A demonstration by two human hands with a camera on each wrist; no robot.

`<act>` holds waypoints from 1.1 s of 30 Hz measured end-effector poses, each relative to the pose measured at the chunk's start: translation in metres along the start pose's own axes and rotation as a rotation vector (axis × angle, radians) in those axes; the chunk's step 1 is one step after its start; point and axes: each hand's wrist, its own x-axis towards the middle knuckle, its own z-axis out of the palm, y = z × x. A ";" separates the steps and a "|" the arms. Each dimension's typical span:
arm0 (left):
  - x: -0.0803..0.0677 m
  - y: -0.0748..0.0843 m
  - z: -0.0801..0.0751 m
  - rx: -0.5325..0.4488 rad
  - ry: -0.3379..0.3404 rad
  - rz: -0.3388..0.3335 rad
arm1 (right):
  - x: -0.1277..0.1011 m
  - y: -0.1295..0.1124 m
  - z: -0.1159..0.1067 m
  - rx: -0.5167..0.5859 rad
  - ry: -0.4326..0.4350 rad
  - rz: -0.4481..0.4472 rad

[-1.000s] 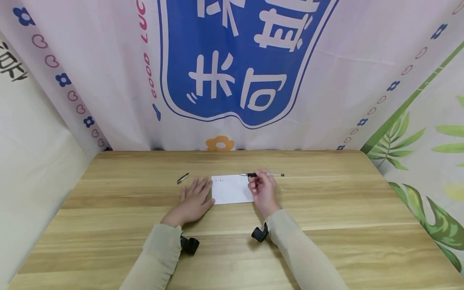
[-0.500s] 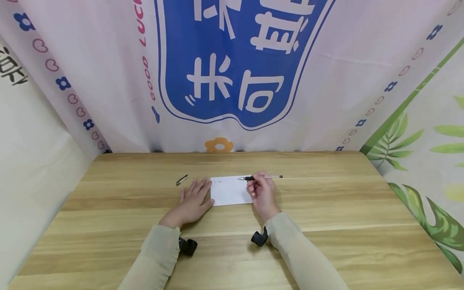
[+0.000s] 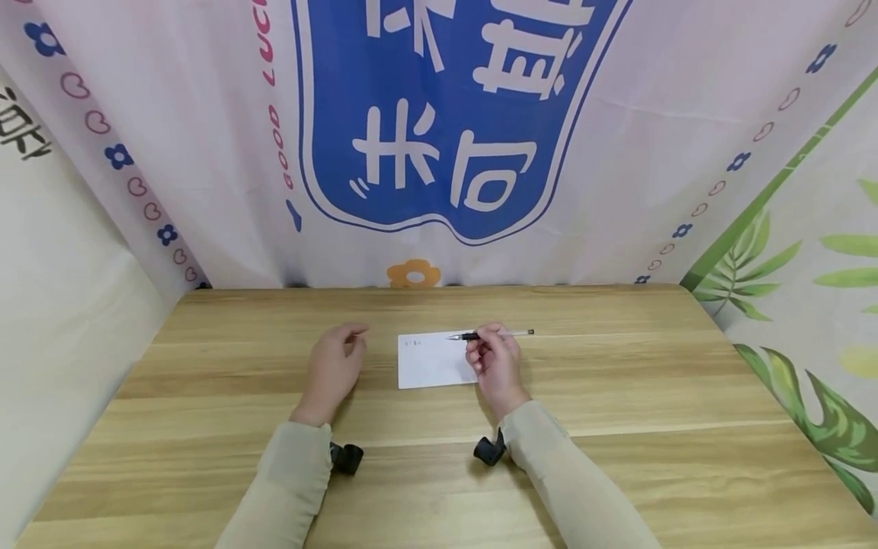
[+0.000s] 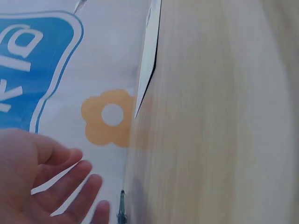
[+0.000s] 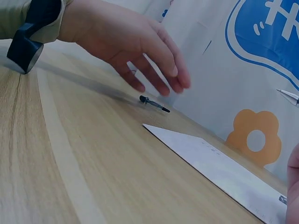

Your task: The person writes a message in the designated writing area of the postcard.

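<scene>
a pen (image 3: pixel 490 335) is pinched in the right hand (image 3: pixel 495 367), held over the far right edge of the card (image 3: pixel 434 361), tip pointing left. the left hand (image 3: pixel 334 367) is raised left of the card, fingers loosely spread, holding nothing, above the cap (image 5: pixel 154 103) on the table (image 3: pixel 617 396).

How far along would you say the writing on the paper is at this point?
Done: a few small marks sit at the paper's top left corner; the rest is blank. In hand: the right hand grips the pen, tip over the paper's top edge. The left hand hovers over the pen cap, off the paper. Left: the cap lies on the table, not on the pen.
</scene>
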 end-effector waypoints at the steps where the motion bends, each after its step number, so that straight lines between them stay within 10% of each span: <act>1: 0.001 -0.001 -0.002 -0.002 0.024 -0.013 | 0.000 0.000 0.001 -0.003 -0.003 -0.002; 13: 0.005 -0.026 -0.014 -0.106 0.146 -0.222 | 0.002 0.001 0.004 0.010 -0.014 0.008; 33: 0.004 -0.036 -0.008 0.069 0.115 -0.158 | 0.002 0.004 0.002 -0.020 -0.005 0.006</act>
